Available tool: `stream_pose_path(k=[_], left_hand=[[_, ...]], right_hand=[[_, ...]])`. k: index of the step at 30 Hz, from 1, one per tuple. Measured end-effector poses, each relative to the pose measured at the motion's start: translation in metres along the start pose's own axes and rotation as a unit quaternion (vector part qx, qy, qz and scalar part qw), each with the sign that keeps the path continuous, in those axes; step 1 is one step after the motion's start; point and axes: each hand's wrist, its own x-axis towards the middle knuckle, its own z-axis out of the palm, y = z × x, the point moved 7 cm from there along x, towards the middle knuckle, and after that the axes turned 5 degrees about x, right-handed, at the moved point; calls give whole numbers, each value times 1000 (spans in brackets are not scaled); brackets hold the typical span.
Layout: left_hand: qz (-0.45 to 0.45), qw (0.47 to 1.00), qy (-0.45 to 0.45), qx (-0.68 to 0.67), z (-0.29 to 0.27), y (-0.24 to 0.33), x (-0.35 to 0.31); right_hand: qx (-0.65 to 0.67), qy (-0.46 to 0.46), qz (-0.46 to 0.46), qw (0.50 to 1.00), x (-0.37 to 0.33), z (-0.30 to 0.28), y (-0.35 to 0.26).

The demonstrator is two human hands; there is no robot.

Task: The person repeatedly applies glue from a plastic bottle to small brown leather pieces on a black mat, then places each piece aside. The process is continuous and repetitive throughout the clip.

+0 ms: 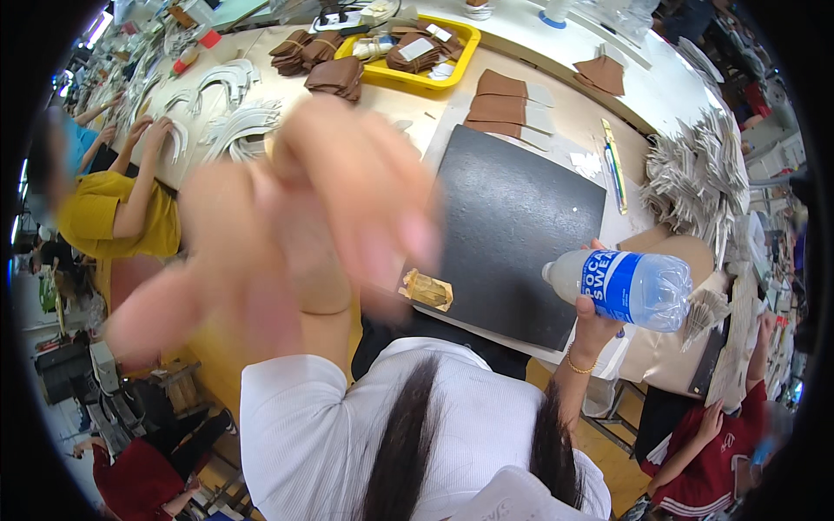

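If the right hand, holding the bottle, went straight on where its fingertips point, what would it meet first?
Most likely the slim yellow tools beside the black board, though the right hand may be raised enough to pass over them.

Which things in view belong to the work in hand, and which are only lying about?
In hand:
blue-labelled plastic bottle, held by the right hand

Seemingly just lying about:
black board
yellow tray
brown leather-like pieces
bundle of pale strips

A head-worn fisheye looks down at hands [287, 208]
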Motion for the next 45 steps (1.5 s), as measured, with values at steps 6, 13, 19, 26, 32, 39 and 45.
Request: stream_pose_path(k=[6, 13, 19, 26, 32, 39, 45], left_hand=[[-548, 681, 195, 445, -120, -123, -191], [-568, 640, 205, 476, -157, -182, -285], [-576, 628, 296, 432, -159, -169, -281], [-498, 649, 294, 494, -124, -117, -180], [-371, 820, 188, 392, -40, -92, -52], [-435, 895, 67, 73, 55, -172, -53], [-507, 839, -24, 198, 70, -265, -135]], right_hand=[[6, -9, 1, 1000, 3, 4, 6], [18, -27, 8, 999, 6, 8, 8], [0, -25, 8, 1000, 6, 8, 8], [-14, -9, 23, 1000, 2, -5, 10], [-20, 31, -19, 999, 5, -28, 8], [-112, 113, -94, 983, 16, -68, -31], [-26, 92, -34, 995, 6, -58, -23]])
